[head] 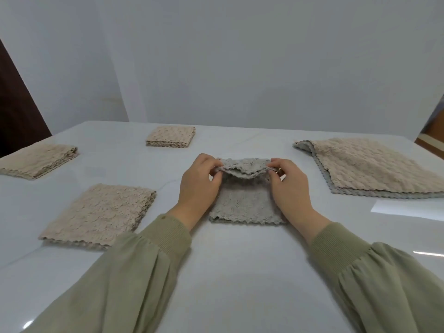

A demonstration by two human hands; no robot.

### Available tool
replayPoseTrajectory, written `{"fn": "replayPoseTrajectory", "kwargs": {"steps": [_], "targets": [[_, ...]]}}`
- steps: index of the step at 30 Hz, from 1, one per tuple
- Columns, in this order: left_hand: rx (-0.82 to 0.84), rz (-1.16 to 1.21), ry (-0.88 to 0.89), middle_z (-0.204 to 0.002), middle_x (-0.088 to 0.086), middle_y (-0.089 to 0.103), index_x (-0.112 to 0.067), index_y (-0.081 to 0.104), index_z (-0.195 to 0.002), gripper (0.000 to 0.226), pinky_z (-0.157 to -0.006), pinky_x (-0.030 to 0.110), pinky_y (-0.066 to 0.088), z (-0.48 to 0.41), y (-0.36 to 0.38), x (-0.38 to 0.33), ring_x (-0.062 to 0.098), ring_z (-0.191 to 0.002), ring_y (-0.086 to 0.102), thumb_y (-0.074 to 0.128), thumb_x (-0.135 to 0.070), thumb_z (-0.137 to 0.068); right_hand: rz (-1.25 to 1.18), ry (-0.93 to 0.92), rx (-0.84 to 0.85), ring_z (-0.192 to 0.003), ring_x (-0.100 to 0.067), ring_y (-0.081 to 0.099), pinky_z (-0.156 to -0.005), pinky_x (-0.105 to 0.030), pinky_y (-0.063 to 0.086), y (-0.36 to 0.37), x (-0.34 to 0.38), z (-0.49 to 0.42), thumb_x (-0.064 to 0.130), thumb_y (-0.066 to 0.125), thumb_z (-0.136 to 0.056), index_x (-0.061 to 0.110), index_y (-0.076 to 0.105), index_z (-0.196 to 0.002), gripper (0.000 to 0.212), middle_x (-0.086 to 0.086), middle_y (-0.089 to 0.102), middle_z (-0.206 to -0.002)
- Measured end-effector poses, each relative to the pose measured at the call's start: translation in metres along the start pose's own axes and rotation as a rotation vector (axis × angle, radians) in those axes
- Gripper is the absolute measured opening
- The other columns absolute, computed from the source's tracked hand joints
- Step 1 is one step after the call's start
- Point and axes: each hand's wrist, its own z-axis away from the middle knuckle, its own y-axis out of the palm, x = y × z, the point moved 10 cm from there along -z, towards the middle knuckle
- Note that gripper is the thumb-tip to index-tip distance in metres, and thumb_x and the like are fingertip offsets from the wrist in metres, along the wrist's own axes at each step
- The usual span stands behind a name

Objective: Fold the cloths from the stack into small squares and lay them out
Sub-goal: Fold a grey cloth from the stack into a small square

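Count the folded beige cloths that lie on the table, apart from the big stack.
3: the far-left cloth at the left edge of the table, the back cloth farthest away, the near cloth beside the left sleeve. None seems hidden. The grey cloth is not counted.

Nubby cloth [245, 203] — glossy table [230, 272]

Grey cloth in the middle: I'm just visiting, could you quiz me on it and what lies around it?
1. True or false: the left hand and the right hand both pinch the grey cloth at its far end.
2. How many folded beige cloths lie to its left?
3. The unfolded stack lies: A) on the right, B) on the left, C) under the hands.
Key: 1 true; 2 three; 3 A.
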Motion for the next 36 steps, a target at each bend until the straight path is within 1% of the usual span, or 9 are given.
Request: {"fn": "replayPoseTrajectory", "kwargs": {"steps": [3, 7, 11, 17, 20, 25, 29, 33, 36], "targets": [[0.032, -0.028, 0.161, -0.091, -0.002, 0.059, -0.009, 0.066, -0.086, 0.012, -0.065, 0.011, 0.04, 0.011, -0.006, -0.015, 0.001, -0.071, 0.047, 0.057, -0.01, -0.08, 0.024, -0.077, 0.002, -0.088, -0.014, 0.052, -0.08, -0.019, 0.036, -0.007, 0.008, 0.011, 0.003, 0.058, -0.087, 0.01, 0.064, -0.093, 0.011, 0.001, 0.061, -0.101], [0.119, -0.094, 0.314, -0.087, 0.0, 0.063, -0.01, 0.066, -0.082, 0.019, -0.066, 0.027, 0.047, 0.023, -0.008, -0.026, 0.014, -0.076, 0.055, 0.049, -0.017, -0.077, 0.086, -0.193, 0.038, -0.086, -0.013, 0.048, -0.074, -0.011, 0.031, -0.013, 0.017, 0.024, 0.001, 0.061, -0.084, 0.01, 0.064, -0.087, 0.01, 0.005, 0.057, -0.088], [0.154, -0.14, 0.432, -0.082, 0.0, 0.067, -0.009, 0.069, -0.079, 0.016, -0.066, 0.028, 0.046, 0.036, -0.012, -0.035, 0.017, -0.08, 0.053, 0.054, -0.013, -0.076, 0.133, -0.295, 0.158, -0.084, -0.013, 0.046, -0.078, -0.005, 0.031, -0.015, 0.021, 0.036, 0.001, 0.065, -0.082, 0.01, 0.064, -0.084, 0.009, 0.003, 0.057, -0.081], [0.166, -0.115, 0.505, -0.075, 0.002, 0.065, -0.007, 0.068, -0.074, 0.007, -0.062, 0.029, 0.045, 0.046, -0.022, -0.041, 0.018, -0.076, 0.051, 0.062, -0.006, -0.074, 0.21, -0.47, 0.22, -0.079, -0.02, 0.048, -0.072, -0.025, 0.035, -0.022, 0.028, 0.044, -0.003, 0.069, -0.074, 0.008, 0.065, -0.079, 0.013, -0.001, 0.06, -0.075], [0.224, -0.135, 0.524, -0.073, 0.001, 0.064, -0.008, 0.068, -0.071, 0.008, -0.057, 0.033, 0.046, 0.051, -0.019, -0.043, 0.021, -0.073, 0.053, 0.06, -0.005, -0.073, 0.249, -0.534, 0.255, -0.078, -0.016, 0.045, -0.071, -0.029, 0.037, -0.022, 0.031, 0.05, 0.0, 0.066, -0.071, 0.009, 0.065, -0.077, 0.011, 0.001, 0.06, -0.073], [0.363, -0.175, 0.535, -0.074, 0.0, 0.064, -0.011, 0.068, -0.07, 0.014, -0.06, 0.031, 0.046, 0.058, -0.007, -0.038, 0.02, -0.074, 0.055, 0.055, -0.014, -0.073, 0.38, -0.603, 0.365, -0.074, -0.021, 0.048, -0.068, -0.031, 0.038, -0.009, 0.03, 0.058, -0.005, 0.068, -0.065, 0.013, 0.067, -0.071, 0.019, 0.002, 0.062, -0.07], [0.371, -0.182, 0.542, -0.073, 0.0, 0.064, -0.012, 0.069, -0.069, 0.016, -0.061, 0.027, 0.042, 0.058, -0.006, -0.038, 0.019, -0.073, 0.054, 0.054, -0.016, -0.073, 0.425, -0.617, 0.383, -0.072, -0.024, 0.051, -0.066, -0.031, 0.04, -0.008, 0.033, 0.058, 0.002, 0.061, -0.066, 0.015, 0.068, -0.069, 0.015, 0.003, 0.061, -0.068], [0.401, -0.174, 0.55, -0.073, 0.0, 0.064, -0.012, 0.067, -0.068, 0.017, -0.06, 0.03, 0.044, 0.059, -0.003, -0.038, 0.021, -0.071, 0.055, 0.052, -0.016, -0.073, 0.474, -0.623, 0.455, -0.072, -0.023, 0.052, -0.069, -0.032, 0.038, -0.002, 0.035, 0.064, 0.011, 0.058, -0.07, 0.017, 0.067, -0.068, 0.011, 0.005, 0.06, -0.068], [0.421, -0.151, 0.509, -0.074, -0.001, 0.064, -0.013, 0.068, -0.07, 0.018, -0.058, 0.032, 0.048, 0.058, 0.0, -0.035, 0.021, -0.073, 0.056, 0.05, -0.017, -0.073, 0.455, -0.537, 0.418, -0.07, -0.018, 0.046, -0.069, -0.036, 0.04, -0.007, 0.041, 0.052, 0.03, 0.043, -0.082, 0.014, 0.062, -0.061, 0.032, 0.003, 0.056, -0.062]]}}
